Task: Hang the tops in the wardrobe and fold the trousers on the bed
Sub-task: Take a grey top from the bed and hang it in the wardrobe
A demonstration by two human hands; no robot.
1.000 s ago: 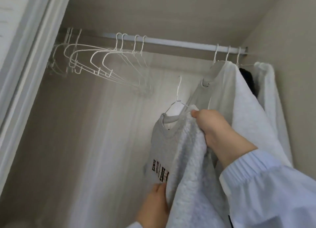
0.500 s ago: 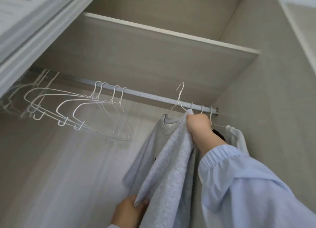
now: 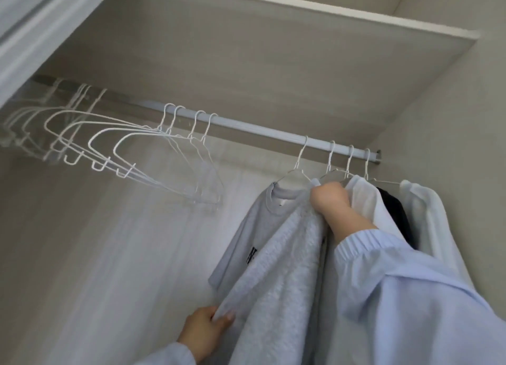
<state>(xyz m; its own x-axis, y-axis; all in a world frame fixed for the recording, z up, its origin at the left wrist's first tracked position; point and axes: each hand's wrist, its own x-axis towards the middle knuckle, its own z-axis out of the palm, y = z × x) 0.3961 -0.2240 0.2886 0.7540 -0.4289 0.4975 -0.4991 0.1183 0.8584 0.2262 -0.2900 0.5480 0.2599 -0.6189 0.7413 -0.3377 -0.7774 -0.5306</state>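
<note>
Your right hand (image 3: 330, 199) grips the grey sweatshirt (image 3: 279, 268) at its shoulder, right of centre, just under the rail (image 3: 246, 125). Your left hand (image 3: 208, 330) pinches its lower edge at the bottom. Its hanger (image 3: 299, 162) hooks the rail.

Four hung tops (image 3: 273, 227), four clear empty hangers (image 3: 131, 145), blurred ones uncounted
</note>
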